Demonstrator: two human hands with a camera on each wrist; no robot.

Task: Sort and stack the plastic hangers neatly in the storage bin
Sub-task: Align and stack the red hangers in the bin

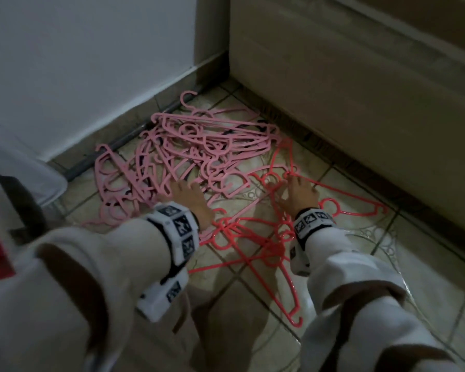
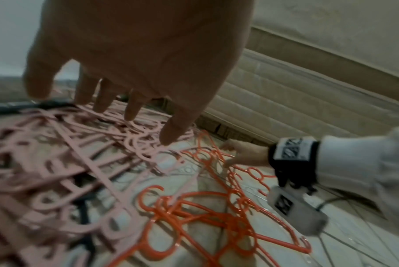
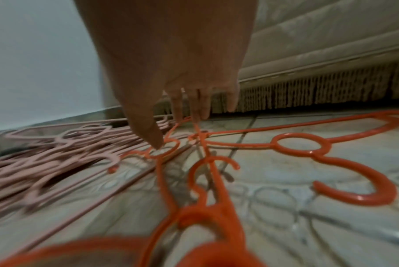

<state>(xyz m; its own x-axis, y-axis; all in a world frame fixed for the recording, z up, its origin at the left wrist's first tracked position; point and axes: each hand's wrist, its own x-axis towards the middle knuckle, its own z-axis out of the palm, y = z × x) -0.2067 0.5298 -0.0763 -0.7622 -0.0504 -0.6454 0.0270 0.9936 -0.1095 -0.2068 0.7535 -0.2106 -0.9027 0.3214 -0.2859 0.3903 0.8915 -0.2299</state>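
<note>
pink hangers [image 1: 188,146] tangled on tile floor [image 1: 360,264], under left hand [image 1: 191,202], fingers spread, gripping nothing | red hangers [image 1: 253,237] beside them, right hand [image 1: 301,194] fingertips on one, loose | bin [image 1: 24,167] far left

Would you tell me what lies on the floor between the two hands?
Mostly bare patterned tile, between left hand and right hand, in the head view.

Tiled floor [image 1: 253,288], room corner. Tangled pink hangers [image 1: 188,146] heaped near wall; red hangers [image 1: 255,237] spread nearer. Left hand [image 1: 191,202] flat at pink heap's edge. Right hand [image 1: 301,194] fingers spread on red hangers. Clear bin [image 1: 24,167] at left.
</note>
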